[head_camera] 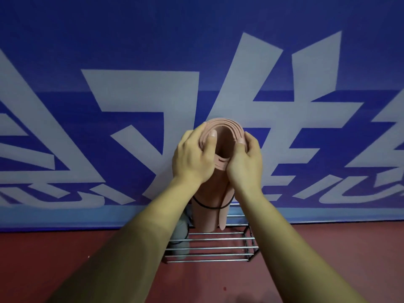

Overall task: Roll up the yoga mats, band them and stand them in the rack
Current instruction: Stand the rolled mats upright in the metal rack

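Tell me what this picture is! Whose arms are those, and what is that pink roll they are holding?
Those arms belong to a person wearing a camera on their head, so you see what they see when they look down. There is only this one picture. The left hand and right hand both grip the top of a rolled-up pink foam yoga mat, thumbs hooked over its rim. A thin black band loops around the mat. The mat stands upright in a silver wire rack on the dark red floor. A grey rolled mat peeks out behind the left arm. Behind everything hangs a blue banner with big pale letters.
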